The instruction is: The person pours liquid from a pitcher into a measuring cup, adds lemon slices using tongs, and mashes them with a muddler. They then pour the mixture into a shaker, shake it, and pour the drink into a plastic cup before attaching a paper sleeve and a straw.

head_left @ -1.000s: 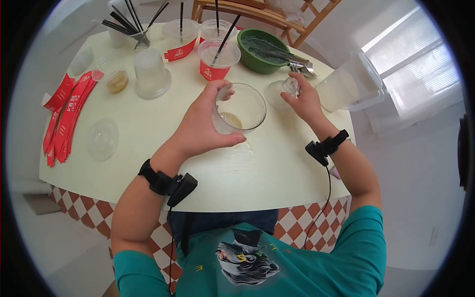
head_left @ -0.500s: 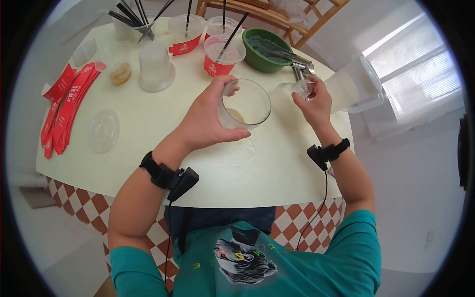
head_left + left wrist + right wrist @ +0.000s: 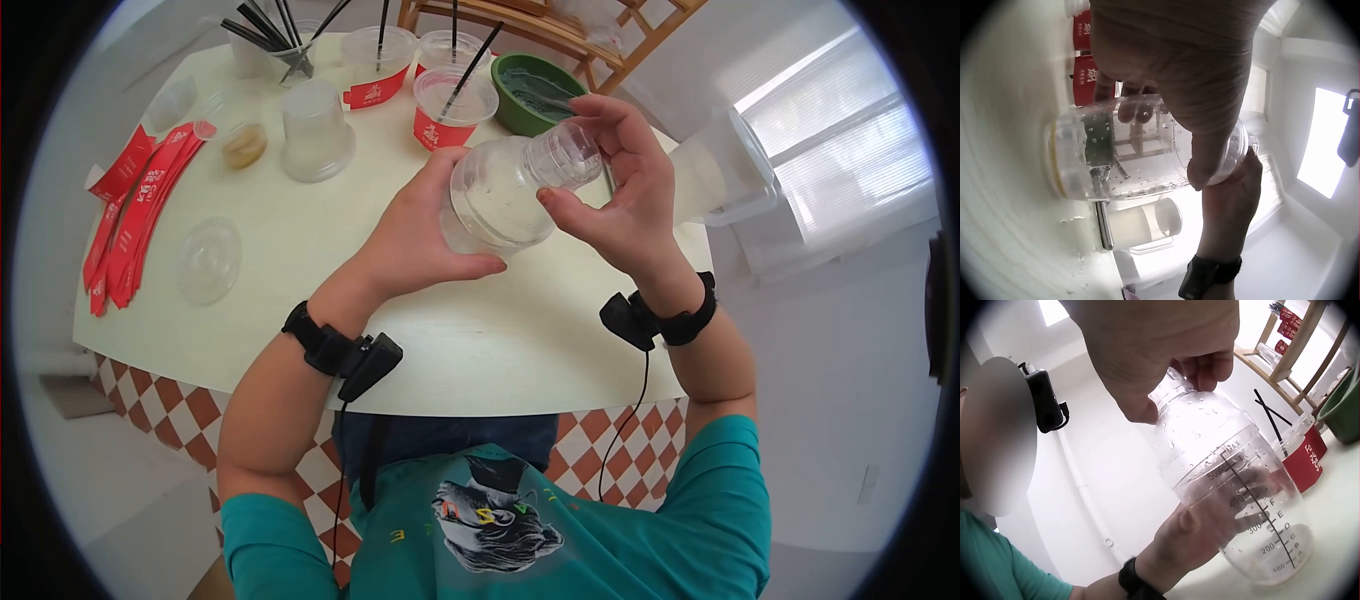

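Shaker [image 3: 498,200] is sitting nearer than red-banded cups [image 3: 443,133], left hand [image 3: 405,238] curling round its body, right hand [image 3: 632,212] pinching its cap [image 3: 566,155]. Top is apparently being fitted, next move calling for level pressure.

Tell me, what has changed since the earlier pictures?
The right hand moved left, bringing the clear lid onto the measuring cup, and still holds that lid. The left hand kept its grip on the cup. The green bowl and red-banded cups stayed put.
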### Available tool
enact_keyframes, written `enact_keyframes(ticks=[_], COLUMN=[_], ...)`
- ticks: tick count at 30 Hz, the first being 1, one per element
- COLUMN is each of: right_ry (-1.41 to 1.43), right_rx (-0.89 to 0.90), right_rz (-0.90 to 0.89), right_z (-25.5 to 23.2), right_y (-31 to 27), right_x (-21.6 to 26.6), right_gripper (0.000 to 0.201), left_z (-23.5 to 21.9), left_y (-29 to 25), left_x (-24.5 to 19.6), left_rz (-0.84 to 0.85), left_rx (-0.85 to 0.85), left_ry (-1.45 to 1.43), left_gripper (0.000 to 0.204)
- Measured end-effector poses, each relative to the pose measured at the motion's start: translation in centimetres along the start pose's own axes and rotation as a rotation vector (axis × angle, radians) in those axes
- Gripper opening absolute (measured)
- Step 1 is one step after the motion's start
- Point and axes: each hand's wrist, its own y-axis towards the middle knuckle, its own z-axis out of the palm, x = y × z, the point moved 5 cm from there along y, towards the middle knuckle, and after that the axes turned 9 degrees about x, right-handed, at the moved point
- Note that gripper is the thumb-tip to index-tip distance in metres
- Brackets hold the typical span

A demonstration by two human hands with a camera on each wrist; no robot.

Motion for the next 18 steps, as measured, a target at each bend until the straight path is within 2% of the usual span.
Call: enact_keyframes(ticks=[5, 10, 15, 17, 18], right_ry=[-0.029, -0.094, -0.036, 0.024, 0.034], right_rx=[0.051, 0.207, 0.097, 0.023, 0.059], right_rz=[-0.052, -0.176, -0.215, -0.207, -0.205], right_z=[0.2, 1.0, 2.7, 3.2, 3.5], right_y=[0.8, 1.4, -0.3, -0.9, -1.0], right_x=[0.0, 0.4, -1.1, -1.7, -1.8], right_gripper=[0.056, 0.053, 0.059, 0.066, 0.076], left_z=[0.1, 0.2, 0.1, 0.2, 0.2], left_y=[0.0, 0.0, 0.1, 0.0, 0.0], left_x=[-0.1, 0.3, 0.5, 0.5, 0.4], left_rz=[-0.040, -0.030, -0.058, -0.073, -0.058], left_rx=[0.019, 0.013, 0.021, 0.021, 0.007], left_ry=[-0.052, -0.092, -0.110, -0.108, -0.105], left_gripper=[0.094, 0.093, 0.095, 0.095, 0.092])
